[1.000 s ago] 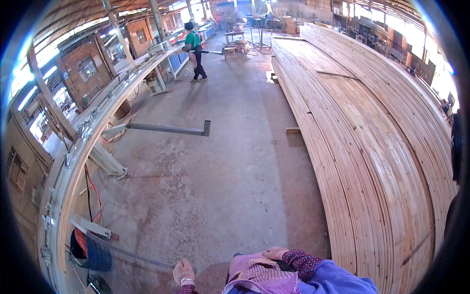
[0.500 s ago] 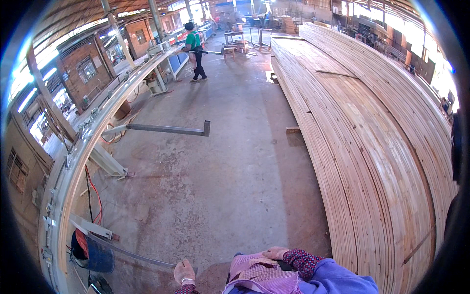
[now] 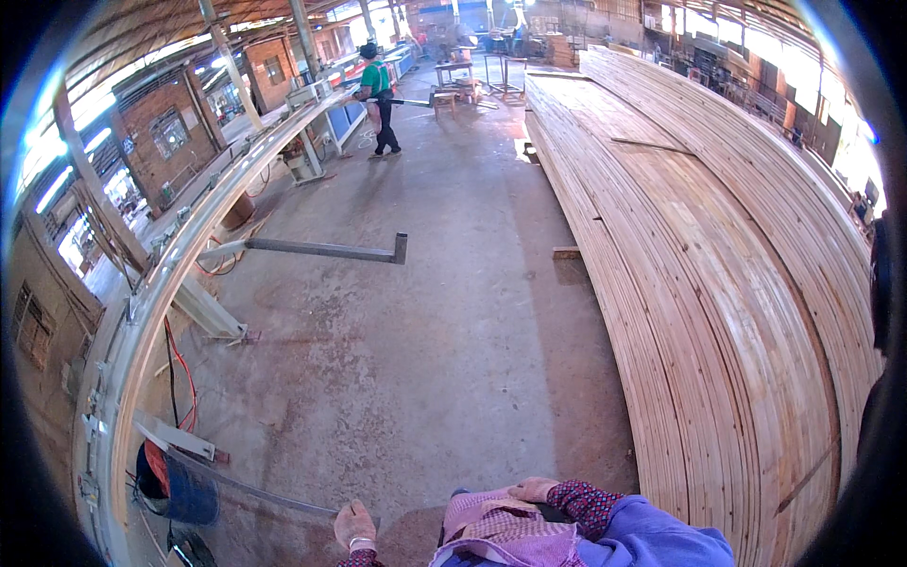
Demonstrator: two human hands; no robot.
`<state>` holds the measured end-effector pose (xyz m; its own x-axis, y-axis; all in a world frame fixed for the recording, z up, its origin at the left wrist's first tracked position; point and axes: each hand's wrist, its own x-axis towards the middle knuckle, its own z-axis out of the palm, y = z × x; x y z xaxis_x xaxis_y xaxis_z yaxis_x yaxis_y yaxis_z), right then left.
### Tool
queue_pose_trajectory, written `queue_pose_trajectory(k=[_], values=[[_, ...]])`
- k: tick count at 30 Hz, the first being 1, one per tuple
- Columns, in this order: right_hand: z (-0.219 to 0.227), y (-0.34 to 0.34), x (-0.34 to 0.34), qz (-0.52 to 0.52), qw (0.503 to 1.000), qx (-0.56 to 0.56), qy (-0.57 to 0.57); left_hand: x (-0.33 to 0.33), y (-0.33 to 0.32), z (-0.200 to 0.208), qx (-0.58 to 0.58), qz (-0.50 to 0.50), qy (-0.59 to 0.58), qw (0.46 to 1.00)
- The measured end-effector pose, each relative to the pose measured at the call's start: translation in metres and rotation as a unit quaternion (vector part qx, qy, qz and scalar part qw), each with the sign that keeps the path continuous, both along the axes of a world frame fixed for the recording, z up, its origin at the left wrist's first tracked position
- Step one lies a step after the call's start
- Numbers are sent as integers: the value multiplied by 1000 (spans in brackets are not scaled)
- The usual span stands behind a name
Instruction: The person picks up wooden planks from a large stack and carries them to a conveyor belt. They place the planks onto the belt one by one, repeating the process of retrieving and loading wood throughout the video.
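Observation:
My left hand (image 3: 355, 524) is at the lower edge, closed over the free end of a grey metal support arm (image 3: 274, 497). This bar runs in from the machine frame on the left. My right hand (image 3: 534, 489) lies against the front of my body, beside pinkish checked cloth (image 3: 505, 520). Its fingers look laid out flat, partly hidden, and nothing shows in them. Dotted cuffs end both sleeves, and a blue-purple garment covers my right upper arm.
A long machine rail (image 3: 156, 312) curves along the left, with a second metal arm (image 3: 326, 250) jutting over the concrete floor. A dark blue bucket (image 3: 196, 496) sits below it. Stacked long boards (image 3: 699, 312) fill the right. A person in green (image 3: 376, 94) stands farther off.
The view has shifted very slightly. Both my hands keep their places, and the far person stands in nearly the same spot.

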<state>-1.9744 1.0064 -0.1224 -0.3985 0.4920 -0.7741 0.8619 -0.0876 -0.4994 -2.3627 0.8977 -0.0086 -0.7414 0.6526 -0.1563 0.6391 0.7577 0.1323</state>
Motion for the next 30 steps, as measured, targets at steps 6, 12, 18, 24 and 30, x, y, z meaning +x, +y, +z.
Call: queue_pose_trajectory(k=[6, 12, 18, 24, 30], values=[[-22, 1, 2, -4, 1000, -17, 12, -5, -3, -10, 33, -4, 22, 999], [-29, 2, 3, 11, 1000, -18, 2, -9, -6, -12, 35, -79, 44, 995], [-22, 2, 5, 0, 1000, -7, 13, 3, 1, 2, 62, 45, -4, 997], [-18, 3, 4, -2, 1000, -12, 5, -5, -3, -13, 49, 32, 0, 998], [-13, 3, 2, -5, 1000, -13, 13, 0, -2, -6, 93, 45, -28, 994]])
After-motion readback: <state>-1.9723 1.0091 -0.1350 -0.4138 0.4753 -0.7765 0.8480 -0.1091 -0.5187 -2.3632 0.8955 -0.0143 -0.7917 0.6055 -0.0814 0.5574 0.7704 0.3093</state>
